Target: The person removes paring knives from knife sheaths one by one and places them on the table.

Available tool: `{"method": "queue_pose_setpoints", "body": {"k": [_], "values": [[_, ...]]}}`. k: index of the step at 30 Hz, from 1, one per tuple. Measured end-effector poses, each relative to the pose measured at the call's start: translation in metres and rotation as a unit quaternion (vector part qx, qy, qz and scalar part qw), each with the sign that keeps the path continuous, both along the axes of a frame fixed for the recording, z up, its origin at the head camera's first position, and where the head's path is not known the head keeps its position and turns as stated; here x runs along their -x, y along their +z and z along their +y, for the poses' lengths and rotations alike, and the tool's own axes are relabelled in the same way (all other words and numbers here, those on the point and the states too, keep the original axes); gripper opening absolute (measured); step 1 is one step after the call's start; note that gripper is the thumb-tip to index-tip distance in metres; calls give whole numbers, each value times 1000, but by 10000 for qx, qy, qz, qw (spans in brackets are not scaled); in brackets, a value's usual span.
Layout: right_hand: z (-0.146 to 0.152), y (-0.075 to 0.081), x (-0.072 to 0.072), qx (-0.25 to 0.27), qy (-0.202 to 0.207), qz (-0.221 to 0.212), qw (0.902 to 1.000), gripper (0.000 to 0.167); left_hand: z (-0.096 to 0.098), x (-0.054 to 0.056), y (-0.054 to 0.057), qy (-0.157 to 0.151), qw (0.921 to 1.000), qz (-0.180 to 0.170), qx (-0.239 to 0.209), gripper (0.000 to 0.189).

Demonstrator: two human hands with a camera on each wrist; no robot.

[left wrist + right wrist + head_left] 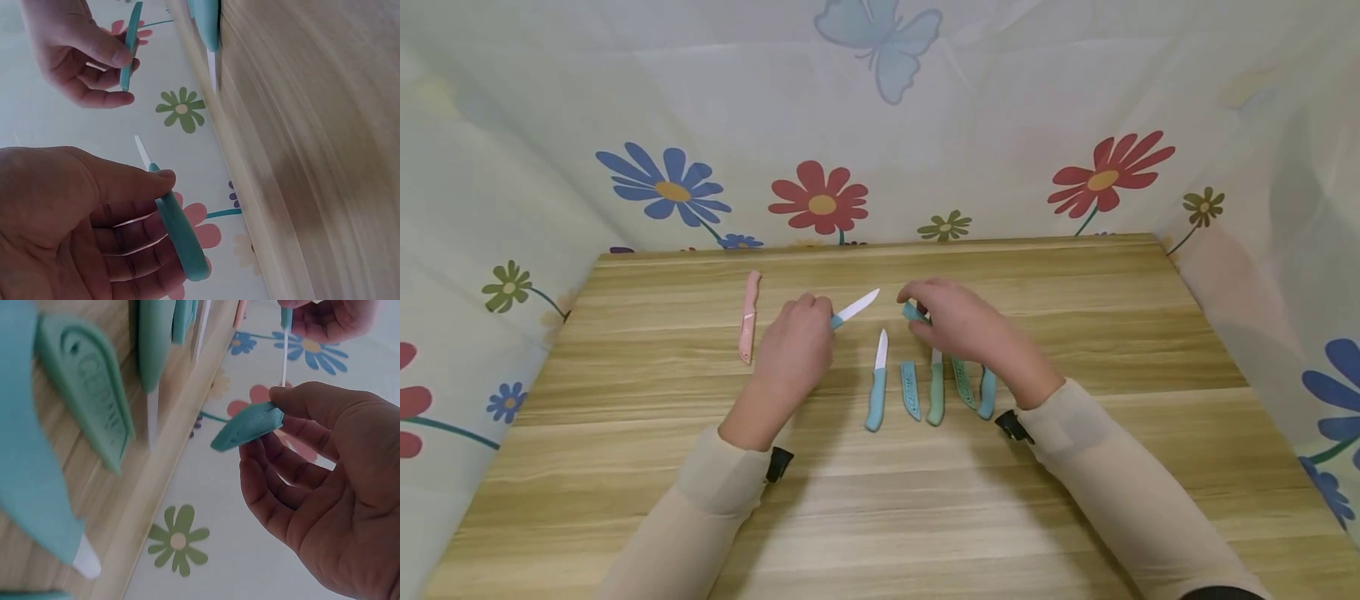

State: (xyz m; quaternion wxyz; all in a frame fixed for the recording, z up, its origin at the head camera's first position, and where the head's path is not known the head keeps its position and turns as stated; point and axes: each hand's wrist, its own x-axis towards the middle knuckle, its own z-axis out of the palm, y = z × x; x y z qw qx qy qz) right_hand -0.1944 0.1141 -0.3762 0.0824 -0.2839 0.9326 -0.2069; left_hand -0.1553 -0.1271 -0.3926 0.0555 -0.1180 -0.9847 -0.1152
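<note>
My left hand [799, 346] holds a small blue-handled knife [857, 306], its white blade bare and pointing right toward the other hand. In the left wrist view thumb and fingers pinch its handle [181, 234]. Across from it, my right hand [966, 327] pinches a blue blade sheath [247, 427] between thumb and fingers, a short gap from the blade tip in the head view. Below the hands lie another bare blue knife [877, 392], a blue sheath [910, 390], a green-handled knife [936, 396] and a green sheath [963, 383]. A further blue knife [987, 393] is partly hidden by my right hand.
A pink knife in its pink sheath [748, 317] lies on the wooden table [880, 517], left of my left hand. Behind the table's far edge hangs a white flowered curtain [737, 100], which also runs along both sides.
</note>
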Motion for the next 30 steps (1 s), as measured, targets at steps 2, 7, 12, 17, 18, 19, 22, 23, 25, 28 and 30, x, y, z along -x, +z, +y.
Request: {"method": "queue_pose_setpoints", "body": {"k": [2,7,12,17,18,19,22,23,25,28,30], "values": [[-6,-2,1,60,25,-79,9999,36,-1,-2,0,40,10000,-73,-42,11],[-21,-7,3,201,-16,-351,9992,35,-3,-7,-2,130,9993,-259,-237,14],[-40,-10,-2,308,-277,-763,9962,37,-3,-14,-4,204,9981,-431,-383,18],[-58,-13,-9,467,-499,-1071,9919,36,-4,-19,-9,316,9958,-667,-534,19],[-61,-14,-10,501,-538,-1122,9910,35,-4,-20,-10,343,9954,-703,-554,20],[-64,-14,-11,510,-574,-1136,9906,34,-4,-20,-11,372,9950,-736,-564,20],[-73,-16,-15,533,-644,-1150,9898,32,-4,-22,-13,438,9941,-798,-594,20],[-75,-17,-16,511,-665,-1140,9899,31,-4,-23,-14,453,9937,-822,-606,19],[-81,-18,-19,443,-689,-1112,9904,29,-4,-25,-15,489,9929,-871,-641,19],[-87,-20,-22,306,-685,-1112,9910,29,-5,-28,-18,514,9918,-941,-698,18],[-91,-21,-24,226,-674,-1100,9914,26,-5,-30,-20,534,9912,-960,-743,18]]}}
